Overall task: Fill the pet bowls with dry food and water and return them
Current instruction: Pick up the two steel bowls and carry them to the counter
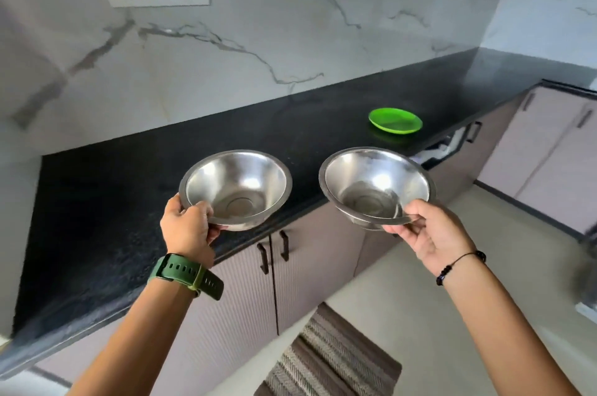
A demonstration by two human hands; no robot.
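Two steel bowls (237, 188) (376, 184), one pinched by each hand (189, 227) (429, 232); fingertips hidden beneath rims.

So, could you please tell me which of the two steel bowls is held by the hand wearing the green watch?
The left bowl, held at its near rim by the left hand.

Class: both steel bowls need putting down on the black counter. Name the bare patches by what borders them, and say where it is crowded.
Bare counter runs from the left wall to the green plate, and beyond the plate to the corner. Only the plate takes up room, near the front edge.
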